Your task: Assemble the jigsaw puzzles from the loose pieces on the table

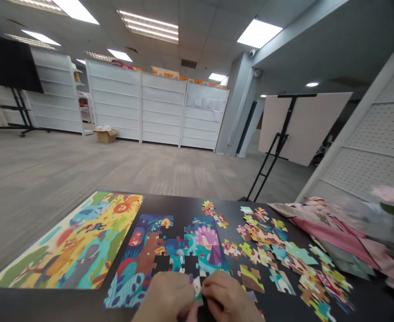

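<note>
At the near edge of the partly assembled jigsaw point(177, 245), the right hand point(229, 293) pinched a small puzzle piece point(197, 286), presumably to steady it; the grip of the left hand point(170, 293), fingertips hidden, was indeterminable; loose pieces point(262, 243) lay right of the jigsaw, seemingly for easy reach.

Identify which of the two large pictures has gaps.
The blue puzzle, right of the yellow picture: black table shows through its gaps; the other looks whole.

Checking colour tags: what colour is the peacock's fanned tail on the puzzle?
The fanned tail is pinkish-purple; the head view shows it best.
</note>
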A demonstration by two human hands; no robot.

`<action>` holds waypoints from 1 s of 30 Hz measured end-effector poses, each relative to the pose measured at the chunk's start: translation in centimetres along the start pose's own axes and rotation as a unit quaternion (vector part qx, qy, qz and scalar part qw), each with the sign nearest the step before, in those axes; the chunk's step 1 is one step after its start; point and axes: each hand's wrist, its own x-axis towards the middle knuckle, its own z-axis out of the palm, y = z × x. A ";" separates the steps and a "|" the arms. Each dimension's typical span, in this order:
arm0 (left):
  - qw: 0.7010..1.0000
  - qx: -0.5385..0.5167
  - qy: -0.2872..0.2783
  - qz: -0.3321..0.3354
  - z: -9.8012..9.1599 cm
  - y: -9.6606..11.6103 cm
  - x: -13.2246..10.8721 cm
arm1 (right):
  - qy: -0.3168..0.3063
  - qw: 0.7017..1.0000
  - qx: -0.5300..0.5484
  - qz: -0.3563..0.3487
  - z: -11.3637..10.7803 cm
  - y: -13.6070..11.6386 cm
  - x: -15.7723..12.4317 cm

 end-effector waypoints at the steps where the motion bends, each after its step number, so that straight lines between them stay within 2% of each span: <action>1: 0.997 0.018 -0.003 -0.076 -0.7 -0.6 -0.1 | -0.005 1.000 -0.006 0.008 0.3 0.0 -0.1; 4: 0.976 0.031 -0.059 -0.205 -1.6 -1.2 -0.4 | -0.011 0.999 -0.028 0.021 0.7 -0.1 -0.4; 7: 0.964 0.027 -0.130 -0.232 -1.2 -1.1 -0.4 | -0.019 0.998 -0.058 0.028 0.9 -0.4 -0.6; 9: 0.958 0.023 -0.150 -0.244 -0.9 -1.0 -0.3 | -0.021 0.996 -0.078 0.033 1.1 -0.7 -0.5; 14: 0.963 -0.003 -0.125 -0.238 -1.0 -1.2 -0.4 | 0.006 0.993 -0.116 0.031 0.4 -1.4 -0.4; 17: 0.967 -0.006 -0.098 -0.236 -1.1 -1.3 -0.4 | 0.071 0.987 -0.133 0.055 -2.3 -0.8 -1.6; 20: 0.966 -0.001 -0.095 -0.240 -1.0 -1.2 -0.1 | 0.136 0.973 -0.145 0.114 -5.8 0.4 -4.0; 22: 0.963 0.010 -0.097 -0.250 -1.0 -1.0 0.1 | 0.125 0.972 -0.153 0.128 -7.3 1.1 -5.8; 24: 0.962 0.022 -0.097 -0.255 -1.0 -1.1 0.1 | 0.081 0.978 -0.163 0.098 -7.6 1.5 -7.5; 27: 0.966 0.042 -0.088 -0.238 -0.7 -1.6 -0.3 | 0.018 0.979 -0.197 0.041 -6.5 2.0 -9.6; 30: 0.973 0.079 -0.080 -0.204 0.1 -2.5 -1.2 | 0.003 0.975 -0.219 0.046 -5.5 2.5 -11.1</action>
